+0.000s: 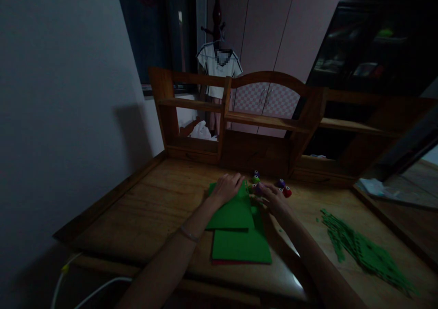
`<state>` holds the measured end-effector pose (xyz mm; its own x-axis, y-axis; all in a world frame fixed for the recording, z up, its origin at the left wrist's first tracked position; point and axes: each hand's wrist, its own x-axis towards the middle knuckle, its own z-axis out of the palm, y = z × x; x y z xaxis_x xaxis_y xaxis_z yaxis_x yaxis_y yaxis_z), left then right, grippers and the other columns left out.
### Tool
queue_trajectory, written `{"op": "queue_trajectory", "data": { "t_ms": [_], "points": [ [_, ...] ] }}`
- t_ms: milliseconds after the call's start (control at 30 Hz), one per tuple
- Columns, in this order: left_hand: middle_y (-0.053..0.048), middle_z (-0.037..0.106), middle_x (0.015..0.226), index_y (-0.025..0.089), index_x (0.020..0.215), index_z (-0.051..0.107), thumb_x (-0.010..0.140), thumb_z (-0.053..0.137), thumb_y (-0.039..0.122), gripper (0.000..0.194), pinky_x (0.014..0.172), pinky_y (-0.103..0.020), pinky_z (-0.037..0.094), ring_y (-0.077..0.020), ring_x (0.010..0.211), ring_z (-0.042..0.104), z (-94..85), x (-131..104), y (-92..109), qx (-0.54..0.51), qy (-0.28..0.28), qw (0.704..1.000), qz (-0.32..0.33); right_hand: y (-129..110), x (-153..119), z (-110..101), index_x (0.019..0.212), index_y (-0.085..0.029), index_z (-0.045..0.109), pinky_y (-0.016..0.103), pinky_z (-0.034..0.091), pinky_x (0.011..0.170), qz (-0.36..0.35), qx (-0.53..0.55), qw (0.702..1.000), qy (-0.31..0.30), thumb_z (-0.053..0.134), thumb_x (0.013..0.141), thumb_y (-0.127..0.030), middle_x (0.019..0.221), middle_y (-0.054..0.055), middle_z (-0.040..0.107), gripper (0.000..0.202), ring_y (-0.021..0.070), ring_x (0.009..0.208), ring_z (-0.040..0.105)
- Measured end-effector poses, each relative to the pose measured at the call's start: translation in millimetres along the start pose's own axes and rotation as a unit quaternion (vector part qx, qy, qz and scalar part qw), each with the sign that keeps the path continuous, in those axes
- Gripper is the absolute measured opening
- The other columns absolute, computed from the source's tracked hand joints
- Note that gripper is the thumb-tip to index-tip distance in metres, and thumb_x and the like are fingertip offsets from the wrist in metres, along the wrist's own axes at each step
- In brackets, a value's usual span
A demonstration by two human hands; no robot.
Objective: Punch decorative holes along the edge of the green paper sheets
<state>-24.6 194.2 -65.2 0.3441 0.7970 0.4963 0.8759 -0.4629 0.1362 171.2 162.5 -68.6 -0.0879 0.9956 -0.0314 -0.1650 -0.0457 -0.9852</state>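
Note:
A green paper sheet lies slanted over a second green sheet, which has a red layer showing along its near edge. My left hand rests on the upper sheet's far part, its fingers bent at the far right corner and holding it there. At the same sheet's right edge, my right hand is closed around a small purple paper punch; its fingertips partly cover the punch. Beyond the hands stand more small punches, a green one and a red one among them.
Punched green paper strips lie heaped on the wooden desk at the right. A wooden shelf unit borders the desk's far side. White cable hangs at the near left, beside the wall.

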Motion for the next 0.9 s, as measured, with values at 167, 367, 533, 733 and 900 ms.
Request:
{"op": "queue_trajectory", "data": {
  "t_ms": [167,367,533,733,900],
  "points": [
    [-0.005,0.062,0.079,0.020,0.092,0.052,0.096,0.021,0.039,0.037,0.074,-0.029,0.036,-0.0186,0.077,0.058,0.1,-0.3,0.2,-0.005,-0.001,1.000,0.005,9.7,6.8,1.0,0.092,-0.020,0.055,0.027,0.054,0.057,0.024,-0.020,0.999,0.015,0.064,0.074,-0.052,0.092,0.009,0.067,0.038,0.0238,0.080,0.067],
    [-0.006,0.062,0.081,0.019,0.093,0.053,0.096,0.021,0.039,0.038,0.075,-0.029,0.037,-0.0181,0.078,0.057,-0.9,-0.2,1.4,-0.007,-0.019,1.000,0.013,14.6,7.3,0.7,0.088,-0.022,0.053,0.027,0.054,0.056,-0.020,-0.071,0.997,-0.001,0.063,0.074,-0.053,0.084,0.004,0.065,0.036,0.0206,0.073,0.066],
    [-0.006,0.062,0.081,0.019,0.094,0.053,0.096,0.019,0.039,0.039,0.075,-0.030,0.037,-0.0189,0.078,0.058,2.2,-0.6,0.2,0.008,-0.028,0.999,0.020,6.0,-0.6,7.6,0.089,-0.022,0.050,0.022,0.045,0.039,-0.012,-0.060,0.997,-0.047,0.060,0.079,-0.051,0.077,0.003,0.065,0.032,0.0152,0.050,0.061],
    [-0.006,0.062,0.080,0.020,0.095,0.053,0.096,0.016,0.040,0.042,0.074,-0.030,0.037,-0.0193,0.077,0.058,4.9,-0.4,-2.0,0.011,-0.026,0.999,0.023,0.9,3.1,5.3,0.105,-0.019,0.047,0.028,0.054,0.048,0.126,0.024,0.990,-0.066,0.058,0.083,-0.045,0.084,0.010,0.066,0.036,0.0263,0.074,0.068],
    [-0.007,0.063,0.081,0.020,0.098,0.054,0.096,0.015,0.042,0.044,0.075,-0.030,0.037,-0.0194,0.080,0.059,3.3,-0.3,-0.5,0.013,-0.044,0.999,-0.003,2.0,7.9,0.7,0.106,-0.016,0.049,0.030,0.056,0.052,0.173,0.029,0.982,-0.073,0.052,0.086,-0.045,0.082,0.012,0.067,0.036,0.0274,0.080,0.068]
  ]
}}
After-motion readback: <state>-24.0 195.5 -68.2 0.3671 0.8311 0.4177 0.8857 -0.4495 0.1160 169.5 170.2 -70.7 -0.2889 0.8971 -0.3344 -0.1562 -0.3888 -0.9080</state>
